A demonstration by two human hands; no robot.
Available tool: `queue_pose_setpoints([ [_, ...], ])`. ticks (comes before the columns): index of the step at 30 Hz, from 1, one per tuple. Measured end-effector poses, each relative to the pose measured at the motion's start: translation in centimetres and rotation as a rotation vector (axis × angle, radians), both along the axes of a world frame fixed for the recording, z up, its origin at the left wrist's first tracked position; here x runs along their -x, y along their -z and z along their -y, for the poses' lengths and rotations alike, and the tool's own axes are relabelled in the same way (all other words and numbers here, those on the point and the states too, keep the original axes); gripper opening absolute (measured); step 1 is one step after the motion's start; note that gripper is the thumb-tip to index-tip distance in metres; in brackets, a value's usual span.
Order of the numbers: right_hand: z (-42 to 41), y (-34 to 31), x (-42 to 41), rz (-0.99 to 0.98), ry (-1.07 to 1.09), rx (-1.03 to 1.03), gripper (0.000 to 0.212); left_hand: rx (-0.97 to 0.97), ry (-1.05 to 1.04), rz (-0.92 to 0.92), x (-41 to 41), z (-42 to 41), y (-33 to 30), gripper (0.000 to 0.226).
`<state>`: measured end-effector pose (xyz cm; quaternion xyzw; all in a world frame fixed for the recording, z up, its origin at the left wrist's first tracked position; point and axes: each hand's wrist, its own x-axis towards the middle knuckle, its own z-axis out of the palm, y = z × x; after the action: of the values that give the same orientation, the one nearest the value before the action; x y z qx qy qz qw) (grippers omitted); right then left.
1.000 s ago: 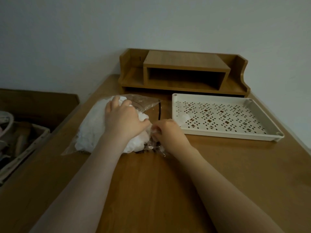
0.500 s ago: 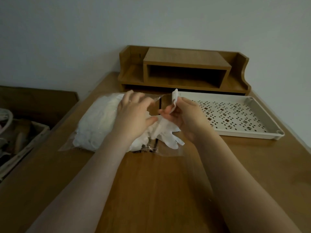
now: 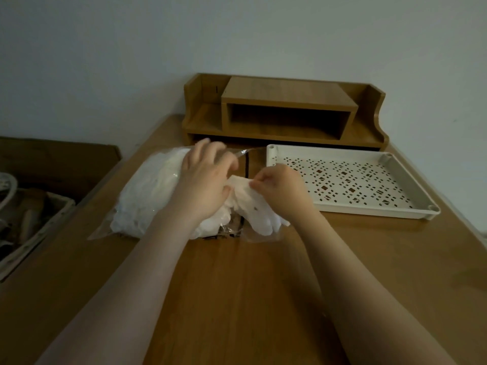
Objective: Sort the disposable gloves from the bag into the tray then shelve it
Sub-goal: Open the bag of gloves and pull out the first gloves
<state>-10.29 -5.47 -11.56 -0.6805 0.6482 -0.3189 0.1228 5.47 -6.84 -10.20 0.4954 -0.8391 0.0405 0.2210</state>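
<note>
A clear plastic bag (image 3: 147, 196) stuffed with white disposable gloves lies on the wooden table, its open mouth facing right. My left hand (image 3: 204, 184) rests on top of the bag near the mouth, and its thumb touches a glove. A white glove (image 3: 254, 209) is partly out of the bag, fingers hanging toward me. My right hand (image 3: 280, 188) pinches the cuff of that glove just right of the bag's mouth. The white perforated tray (image 3: 411, 180) sits to the right with nothing in it. Behind it stands a wooden desk shelf (image 3: 287, 111).
The table (image 3: 250, 291) runs toward me between my forearms. On the floor at the left is a basket (image 3: 34, 227) with dim contents beside a cardboard box (image 3: 58, 159). A pale wall rises behind the shelf.
My right hand has lowered with the glove's cuff and moved slightly right. The glove is further out of the bag. My left hand stays on the bag, shifted a little.
</note>
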Motion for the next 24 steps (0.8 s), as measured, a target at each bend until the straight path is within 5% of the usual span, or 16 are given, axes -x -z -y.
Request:
queue_pose_setpoints([
  [4,-1.2,-1.3,0.0,0.507,-0.116,-0.006,0.021,0.036,0.320,-0.056,0.0,-0.2,0.0,0.017],
  [6,-1.3,-1.5,0.2,0.742,-0.085,-0.049,0.022,-0.073,0.267,0.004,0.3,-0.8,0.0,0.013],
  [9,-1.5,-1.9,1.1,0.922,0.007,-0.071,0.021,-0.200,0.044,0.157,0.7,-0.9,0.0,0.042],
  [13,-1.7,-2.2,2.3,1.112,0.026,-0.169,0.013,-0.123,-0.178,0.129,1.0,-0.8,0.1,0.064],
  [15,-1.7,-2.0,2.4,1.176,0.042,-0.286,0.013,-0.001,-0.187,0.018,1.2,-0.8,0.2,0.064],
  [18,-1.4,-1.5,2.6,1.207,0.004,-0.397,0.013,0.242,0.099,-0.115,1.5,-0.6,0.6,0.040],
  [24,-1.3,-1.7,2.2,1.109,-0.020,-0.435,0.008,0.348,0.266,-0.072,2.0,-0.3,1.6,0.015],
])
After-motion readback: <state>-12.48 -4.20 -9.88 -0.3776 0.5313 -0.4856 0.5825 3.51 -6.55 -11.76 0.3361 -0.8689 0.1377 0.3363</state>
